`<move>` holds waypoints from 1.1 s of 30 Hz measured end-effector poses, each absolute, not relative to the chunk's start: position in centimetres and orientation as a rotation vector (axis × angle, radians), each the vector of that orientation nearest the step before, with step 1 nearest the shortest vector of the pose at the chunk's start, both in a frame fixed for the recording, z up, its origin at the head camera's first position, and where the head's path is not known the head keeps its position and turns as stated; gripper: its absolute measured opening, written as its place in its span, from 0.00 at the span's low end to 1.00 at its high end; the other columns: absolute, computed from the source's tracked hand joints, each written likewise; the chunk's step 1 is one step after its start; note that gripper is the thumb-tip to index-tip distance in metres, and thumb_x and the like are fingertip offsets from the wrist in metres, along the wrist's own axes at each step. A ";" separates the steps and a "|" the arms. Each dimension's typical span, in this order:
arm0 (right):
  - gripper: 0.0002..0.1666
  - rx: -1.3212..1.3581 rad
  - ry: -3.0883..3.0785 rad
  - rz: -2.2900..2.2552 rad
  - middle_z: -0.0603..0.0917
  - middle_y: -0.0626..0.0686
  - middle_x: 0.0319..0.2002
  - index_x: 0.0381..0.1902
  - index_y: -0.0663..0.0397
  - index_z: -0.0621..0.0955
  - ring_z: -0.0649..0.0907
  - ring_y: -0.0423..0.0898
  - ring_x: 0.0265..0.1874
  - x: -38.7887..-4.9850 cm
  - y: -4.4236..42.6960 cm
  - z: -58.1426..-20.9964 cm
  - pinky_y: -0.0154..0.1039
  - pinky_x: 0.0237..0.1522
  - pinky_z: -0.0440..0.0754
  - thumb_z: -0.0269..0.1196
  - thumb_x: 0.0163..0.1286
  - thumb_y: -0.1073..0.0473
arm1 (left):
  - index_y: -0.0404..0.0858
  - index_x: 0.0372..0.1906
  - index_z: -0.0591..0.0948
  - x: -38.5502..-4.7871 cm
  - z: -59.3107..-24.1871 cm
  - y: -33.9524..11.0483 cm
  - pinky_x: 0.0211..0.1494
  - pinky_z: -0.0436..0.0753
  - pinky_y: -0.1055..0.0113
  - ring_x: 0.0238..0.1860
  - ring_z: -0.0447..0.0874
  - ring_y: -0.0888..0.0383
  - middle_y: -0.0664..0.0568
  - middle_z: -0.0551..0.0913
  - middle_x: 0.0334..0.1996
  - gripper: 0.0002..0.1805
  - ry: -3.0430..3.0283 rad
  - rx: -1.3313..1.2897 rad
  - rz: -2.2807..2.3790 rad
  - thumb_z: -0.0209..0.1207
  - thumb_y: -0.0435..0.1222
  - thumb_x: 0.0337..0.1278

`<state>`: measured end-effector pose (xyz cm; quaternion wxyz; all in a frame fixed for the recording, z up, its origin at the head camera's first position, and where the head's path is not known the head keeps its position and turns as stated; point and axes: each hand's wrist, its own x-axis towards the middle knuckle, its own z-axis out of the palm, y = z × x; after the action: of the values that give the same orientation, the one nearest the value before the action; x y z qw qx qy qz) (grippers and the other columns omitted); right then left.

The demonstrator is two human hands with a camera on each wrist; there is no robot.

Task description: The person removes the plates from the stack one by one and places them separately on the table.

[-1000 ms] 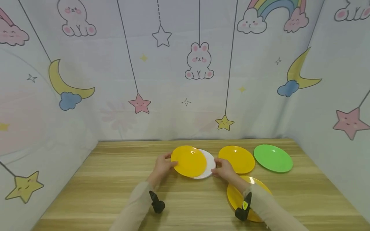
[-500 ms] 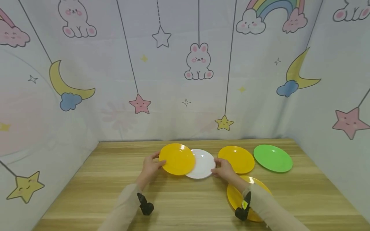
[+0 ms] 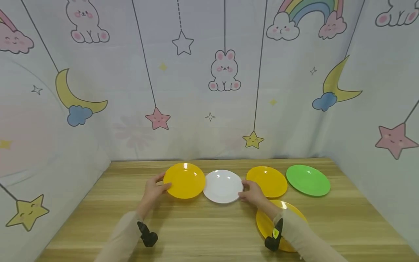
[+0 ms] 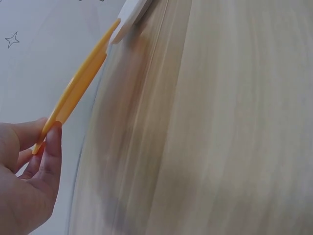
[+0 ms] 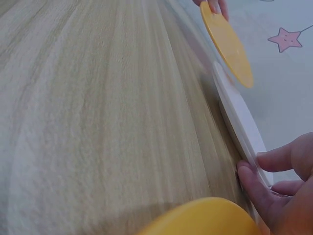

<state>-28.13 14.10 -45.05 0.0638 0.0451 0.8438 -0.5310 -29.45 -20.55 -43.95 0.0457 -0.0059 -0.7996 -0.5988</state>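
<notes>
My left hand [image 3: 154,190] pinches the left rim of a yellow plate [image 3: 184,181], thumb on one face and fingers on the other. In the left wrist view that yellow plate [image 4: 78,85] is raised off the table, edge-on to the camera. Just to its right is a white plate [image 3: 223,186], whose right rim my right hand [image 3: 252,193] pinches. The right wrist view shows the thumb and fingers on the rim of the white plate [image 5: 242,115], with the raised yellow plate [image 5: 227,44] beyond its far end.
A second yellow plate [image 3: 267,181] lies right of my right hand, then a green plate [image 3: 308,180]. Another yellow plate [image 3: 266,220] lies nearer, partly hidden under my right forearm. The wooden table [image 3: 196,233] meets a patterned cloth wall [image 3: 190,142] at the back.
My left hand has carried its yellow plate leftward, from overlapping the white plate to beside it. The white plate is now fully uncovered. My right hand has stayed at the white plate's rim.
</notes>
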 end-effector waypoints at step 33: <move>0.31 0.139 2.553 -1.614 0.70 0.66 0.57 0.59 0.68 0.67 0.79 0.44 0.28 -28.4 14.0 -45.7 0.35 0.32 0.83 0.62 0.57 0.70 | 0.24 0.59 0.65 -28.9 -46.7 -22.4 0.32 0.81 0.73 0.36 0.77 0.58 0.29 0.69 0.55 0.31 -2.595 0.196 -1.730 0.61 0.27 0.49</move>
<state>-28.36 14.04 -45.67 0.0589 0.0459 0.8428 -0.5330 -28.89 -22.39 -46.71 0.0085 0.0626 -0.8305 -0.5535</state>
